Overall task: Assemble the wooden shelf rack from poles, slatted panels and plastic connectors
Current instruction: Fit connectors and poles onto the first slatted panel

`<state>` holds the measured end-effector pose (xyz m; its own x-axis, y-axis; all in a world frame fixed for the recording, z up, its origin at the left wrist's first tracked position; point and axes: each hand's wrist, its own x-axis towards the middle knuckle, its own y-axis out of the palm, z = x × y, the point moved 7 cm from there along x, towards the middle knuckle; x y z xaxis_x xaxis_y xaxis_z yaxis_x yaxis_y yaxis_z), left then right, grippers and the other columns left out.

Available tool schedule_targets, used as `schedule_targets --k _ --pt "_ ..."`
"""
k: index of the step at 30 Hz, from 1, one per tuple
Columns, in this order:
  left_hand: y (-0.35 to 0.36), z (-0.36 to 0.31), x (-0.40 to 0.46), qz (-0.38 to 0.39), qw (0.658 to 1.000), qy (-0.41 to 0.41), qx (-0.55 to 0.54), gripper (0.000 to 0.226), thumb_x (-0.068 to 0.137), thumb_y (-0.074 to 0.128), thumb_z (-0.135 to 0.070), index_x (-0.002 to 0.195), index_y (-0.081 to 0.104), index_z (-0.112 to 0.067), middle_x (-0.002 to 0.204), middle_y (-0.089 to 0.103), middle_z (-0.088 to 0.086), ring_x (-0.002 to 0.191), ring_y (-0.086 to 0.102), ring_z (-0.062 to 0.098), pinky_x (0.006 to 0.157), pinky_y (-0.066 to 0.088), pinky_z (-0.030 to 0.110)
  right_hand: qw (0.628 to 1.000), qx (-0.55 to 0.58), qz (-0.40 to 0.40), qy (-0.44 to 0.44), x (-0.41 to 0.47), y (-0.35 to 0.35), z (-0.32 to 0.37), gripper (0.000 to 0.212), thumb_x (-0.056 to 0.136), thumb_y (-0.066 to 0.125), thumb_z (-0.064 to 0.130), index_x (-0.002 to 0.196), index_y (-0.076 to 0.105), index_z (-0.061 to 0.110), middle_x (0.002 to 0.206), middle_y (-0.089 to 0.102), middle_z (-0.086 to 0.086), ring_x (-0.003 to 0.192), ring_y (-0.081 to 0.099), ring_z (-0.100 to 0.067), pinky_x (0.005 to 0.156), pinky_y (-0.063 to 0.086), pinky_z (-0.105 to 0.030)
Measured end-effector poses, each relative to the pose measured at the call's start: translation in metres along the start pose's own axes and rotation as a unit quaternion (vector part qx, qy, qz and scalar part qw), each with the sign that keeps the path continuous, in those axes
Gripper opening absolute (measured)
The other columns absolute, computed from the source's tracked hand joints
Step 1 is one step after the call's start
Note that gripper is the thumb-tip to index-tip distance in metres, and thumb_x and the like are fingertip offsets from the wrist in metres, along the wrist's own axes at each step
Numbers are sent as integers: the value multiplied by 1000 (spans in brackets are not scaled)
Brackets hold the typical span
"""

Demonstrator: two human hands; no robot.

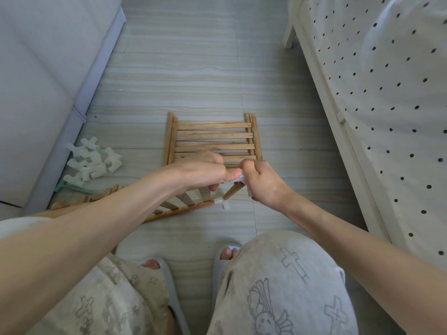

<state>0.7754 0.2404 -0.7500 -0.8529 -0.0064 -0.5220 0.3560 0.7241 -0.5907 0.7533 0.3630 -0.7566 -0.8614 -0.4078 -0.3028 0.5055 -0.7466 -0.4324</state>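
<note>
Well to the left of the left hand, a pile of white plastic connectors (93,160) lies on the floor (198,76) against a pale cabinet (36,81).

The left hand (196,171) is curled around the upper edge of a slatted panel (169,205) held tilted off the floor; a fitted connector (223,204) shows at the panel's lower corner, below the hands.

Between the hands, a white connector (238,178) is pinched by both. The right hand (262,182) grips it, and a short pole (229,192) projects beneath.

Beyond the hands, spare slatted panels (212,139) lie flat.

Risks, as judged:
- An angled push may jam or split the connector socket.
- A loose left-hand hold may let the panel drop.
- The fitted corner connector may work loose.

No brand, label or legible writing is visible.
</note>
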Motion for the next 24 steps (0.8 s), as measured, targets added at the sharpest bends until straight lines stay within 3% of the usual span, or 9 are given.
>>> schedule_targets --k 4,9,12,14,16,18,20,22,24 --pt "1 -1 -2 3 1000 -10 -3 44 84 58 -53 64 52 -15 64 58 -2 73 51 15 63 35 29 1000 -10 -10 1 1 -1 -1 35 95 27 17 62 36 11 57 41 1 35 41 3 39 31 -11" --pt "3 0 -3 18 999 -13 -36 40 86 58 -49 66 49 -15 60 55 -1 86 65 22 75 39 32 1000 20 -6 9 2 1 1 34 96 27 12 63 34 10 57 36 -2 37 39 -1 36 29 -3" --pt "2 -2 -2 8 999 -7 -44 43 84 58 -54 62 48 -18 57 54 -3 76 61 19 69 38 30 1000 16 2 23 3 -2 2 35 96 26 17 64 40 10 61 45 -1 57 52 -13 41 38 -8" --pt "0 -4 -1 -6 999 1 -50 45 83 54 -60 62 49 -21 60 56 -4 74 59 16 67 38 29 999 0 32 36 7 -4 4 35 96 25 23 72 50 16 77 57 -1 69 56 -14 57 53 -20" --pt "-3 -3 0 -2 999 11 -48 46 82 51 -65 63 53 -23 69 60 -7 78 57 11 66 36 28 997 13 50 60 8 -5 6 31 97 26 29 88 53 17 97 55 -2 86 54 -17 69 58 -32" --pt "-3 1 -1 32 998 25 -42 40 82 53 -63 72 57 -24 80 61 -10 84 55 9 69 37 27 995 2 34 97 5 -9 5 35 97 30 41 110 51 16 103 51 -2 93 55 -19 65 59 -36" --pt "1 3 -2 75 995 47 -38 24 86 59 -49 84 57 -25 85 64 -10 89 58 15 77 45 33 990 -15 15 142 2 -14 2 44 95 32 53 107 50 16 92 56 -6 76 64 -20 52 58 -32" --pt "5 1 -4 73 995 75 1 14 88 60 -37 89 53 -25 88 68 -6 91 62 21 83 49 40 983 -3 10 184 -2 -15 0 43 96 30 52 93 52 14 74 58 -9 49 61 -18 41 50 -25" --pt "6 -6 -7 37 989 121 76 17 87 62 -36 84 49 -24 85 63 -6 80 58 15 69 45 30 978 -2 -9 209 -2 -14 -2 39 98 27 36 87 55 10 63 53 -7 41 49 -17 38 37 -20"
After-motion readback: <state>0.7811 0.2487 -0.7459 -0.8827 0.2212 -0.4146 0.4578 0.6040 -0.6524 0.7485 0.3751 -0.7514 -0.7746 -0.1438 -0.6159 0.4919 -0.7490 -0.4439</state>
